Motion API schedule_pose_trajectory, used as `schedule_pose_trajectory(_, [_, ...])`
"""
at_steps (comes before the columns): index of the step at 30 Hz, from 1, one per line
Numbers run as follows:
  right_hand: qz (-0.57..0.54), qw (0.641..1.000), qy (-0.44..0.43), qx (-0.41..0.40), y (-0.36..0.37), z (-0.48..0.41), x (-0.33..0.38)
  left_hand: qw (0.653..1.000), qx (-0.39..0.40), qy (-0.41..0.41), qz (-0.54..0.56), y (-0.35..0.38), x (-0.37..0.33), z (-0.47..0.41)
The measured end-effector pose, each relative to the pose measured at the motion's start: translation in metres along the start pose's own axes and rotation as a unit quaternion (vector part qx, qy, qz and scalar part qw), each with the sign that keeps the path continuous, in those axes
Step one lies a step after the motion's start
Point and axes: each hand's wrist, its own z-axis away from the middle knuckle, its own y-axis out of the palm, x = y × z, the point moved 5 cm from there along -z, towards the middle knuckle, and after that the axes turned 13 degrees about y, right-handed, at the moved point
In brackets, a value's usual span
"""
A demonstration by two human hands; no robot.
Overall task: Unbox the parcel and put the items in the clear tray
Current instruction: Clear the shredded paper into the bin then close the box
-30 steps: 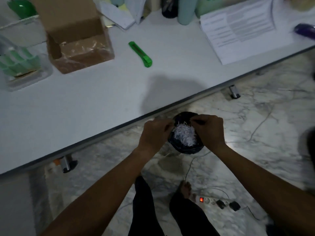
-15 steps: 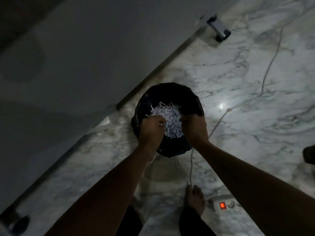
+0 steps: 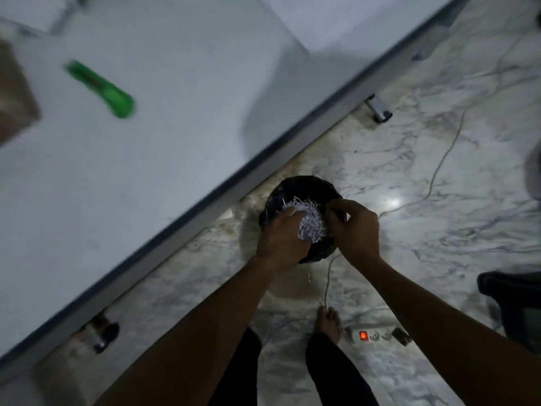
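Closest to me, on my side of the round black bin lined with a black plastic bag [image 3: 295, 186], my bare foot [image 3: 329, 320] is planted on the grey-veined marble floor [image 3: 439, 218]. Just right of the foot lies a white power strip [image 3: 371, 335] with its red switch glowing. Both arms reach forward to the bin. My left hand [image 3: 281, 238] is down in the bin's mouth, fingers curled into the heap of shredded white paper [image 3: 310, 221] that fills it. My right hand [image 3: 355, 230] is at the bin's right rim, fingertips pinching the edge of the black plastic. A thin pale cable [image 3: 439, 171] trails across the floor to the right of the bin. Beyond the bin and to its left runs the dark edge of the white flat-topped table [image 3: 164, 148]. A bright green plastic utility knife [image 3: 101, 89] lies on the table, far left of the bin. The brown cardboard parcel box [image 3: 14, 98] sits farther left again, on the tabletop, blurred and cut off by the frame's edge.
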Motion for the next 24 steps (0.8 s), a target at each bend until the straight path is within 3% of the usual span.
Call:
schedule_pose_trajectory(4, [-0.03,0.996,-0.08,-0.022,-0.072,0.039,0.118,0.995,-0.084,0.042,0.04,-0.111,-0.089,0.073])
schedule_pose_trajectory(9, [-0.051,0.983,-0.16,0.069,-0.068,0.065,0.269,0.97,-0.219,0.083,-0.059,-0.255,-0.103,0.15])
schedule_pose_trajectory(14, [-0.028,0.953,-0.274,0.125,0.008,0.104,0.413,0.928,-0.356,-0.017,-0.104,-0.38,-0.015,0.214])
schedule_pose_trajectory(18, [-0.027,0.945,-0.268,0.185,0.095,0.111,0.493,0.9,-0.42,-0.059,-0.1,-0.454,0.075,0.237])
schedule_pose_trajectory(21, [-0.024,0.951,-0.244,0.187,0.157,0.095,0.541,0.884,-0.432,-0.09,-0.153,-0.504,0.143,0.236])
schedule_pose_trajectory(24, [-0.001,0.954,-0.231,0.189,0.215,0.072,0.577,0.859,-0.481,-0.124,-0.126,-0.543,0.207,0.233])
